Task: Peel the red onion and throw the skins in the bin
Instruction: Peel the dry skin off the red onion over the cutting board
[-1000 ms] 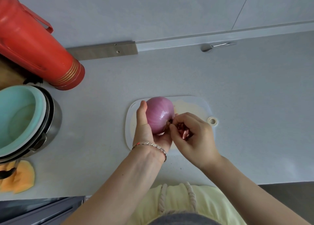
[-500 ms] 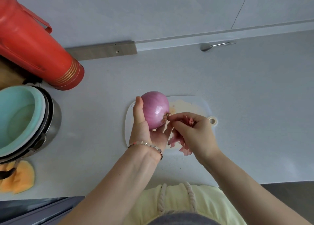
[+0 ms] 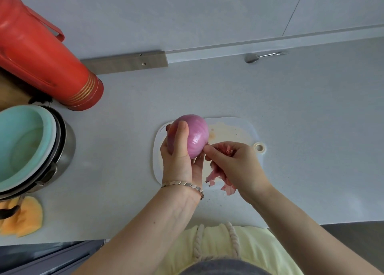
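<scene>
A shiny purple red onion [image 3: 197,136] is held above the white cutting board [image 3: 234,127], mostly bare of dry skin. My left hand [image 3: 180,160] wraps it from below, thumb across its front. My right hand [image 3: 234,166] sits just to the onion's right, fingers pinched at its root end and closed on a bunch of pink onion skins [image 3: 218,178] that hang from under the palm. No bin is in view.
A red thermos flask [image 3: 41,58] lies at the back left. Beside it a steel pot with a mint-green bowl [image 3: 22,146] stacked inside stands at the left edge. An orange cloth [image 3: 22,220] lies by the counter's front edge. A spoon [image 3: 261,56] rests near the back wall.
My left hand has turned the onion and lifted it slightly, with the thumb now across its front. Loose skins now hang from my right hand, which stays at the root end.
</scene>
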A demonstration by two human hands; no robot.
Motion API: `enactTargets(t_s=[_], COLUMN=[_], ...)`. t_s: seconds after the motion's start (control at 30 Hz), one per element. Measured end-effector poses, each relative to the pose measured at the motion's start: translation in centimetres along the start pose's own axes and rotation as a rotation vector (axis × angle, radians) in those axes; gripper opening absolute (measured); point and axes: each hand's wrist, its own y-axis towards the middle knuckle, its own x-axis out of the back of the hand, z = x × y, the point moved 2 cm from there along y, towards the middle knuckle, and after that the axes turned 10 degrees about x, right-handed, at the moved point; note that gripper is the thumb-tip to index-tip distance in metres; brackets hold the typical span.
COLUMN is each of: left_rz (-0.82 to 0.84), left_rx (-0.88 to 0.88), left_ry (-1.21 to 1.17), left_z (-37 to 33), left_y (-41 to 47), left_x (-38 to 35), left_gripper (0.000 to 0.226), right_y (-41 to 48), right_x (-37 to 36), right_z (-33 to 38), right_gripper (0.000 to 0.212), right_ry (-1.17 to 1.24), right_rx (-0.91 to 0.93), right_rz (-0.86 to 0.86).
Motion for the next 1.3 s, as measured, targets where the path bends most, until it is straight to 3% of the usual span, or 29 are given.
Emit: enactTargets(t_s=[0.17, 0.33, 0.5, 0.6, 0.7, 0.87, 1.0, 1.3], left_rz=[-0.027, -0.065, -0.053, -0.036, -0.03, 0.018, -0.055, -0.13], left_rx=[-0.124, -0.286, -0.164, 0.033, 0.111, 0.038, -0.085, -0.216], left_ry=[0.105, 0.246, 0.198, 0.057, -0.003, 0.065, 0.133, 0.288], left_z=[0.3, 0.6, 0.2, -0.2, -0.3, -0.2, -0.1, 0.6], left_y=[0.1, -0.1, -0.1, -0.2, 0.0, 0.0, -0.2, 0.3], left_x=[0.3, 0.4, -0.1, -0.5, -0.6, -0.7, -0.6, 0.4], left_gripper=[0.067, 0.063, 0.07, 0.047, 0.041, 0.043, 0.077, 0.062], right_y=[0.0, 0.2, 0.6, 0.6, 0.3, -0.1, -0.4, -0.5], right_x=[-0.1, -0.5, -0.3, 0.2, 0.5, 0.1, -0.1, -0.3], right_z=[-0.1, -0.4, -0.4, -0.7, -1.0, -0.8, -0.5, -0.6], right_gripper=[0.02, 0.015, 0.015, 0.028, 0.028, 0.02, 0.021, 0.027], right_ry=[-0.133, -0.11, -0.088, -0.009, 0.02, 0.028, 0.08, 0.192], right_rx=[-0.019, -0.015, 0.022, 0.03, 0.015, -0.038, -0.098, -0.176], right_rz=[-0.001, -0.085, -0.124, -0.119, -0.072, -0.025, -0.008, -0.015])
